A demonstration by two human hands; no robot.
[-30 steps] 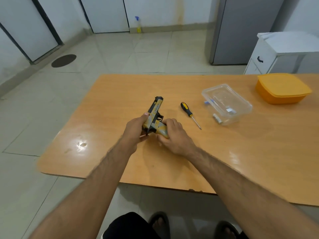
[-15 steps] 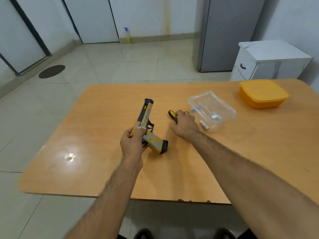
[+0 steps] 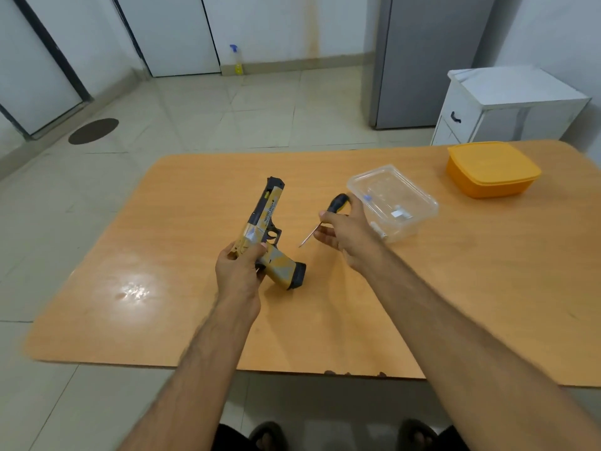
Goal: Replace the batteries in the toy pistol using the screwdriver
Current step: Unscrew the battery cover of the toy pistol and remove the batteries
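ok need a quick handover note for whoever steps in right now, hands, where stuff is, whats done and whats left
Left hand grips the toy pistol at its rear, barrel pointing away, grip base toward the right.
Right hand holds the screwdriver lifted off the table, tip aimed toward the pistol but not touching it.
Clear container sits just right of the right hand, with small items inside and a battery lying at its near edge. Orange lidded box sits at the far right.
Done: pistol and screwdriver picked up.
Left: undo the battery cover screw, swap the batteries, close it. No cover looks opened yet.
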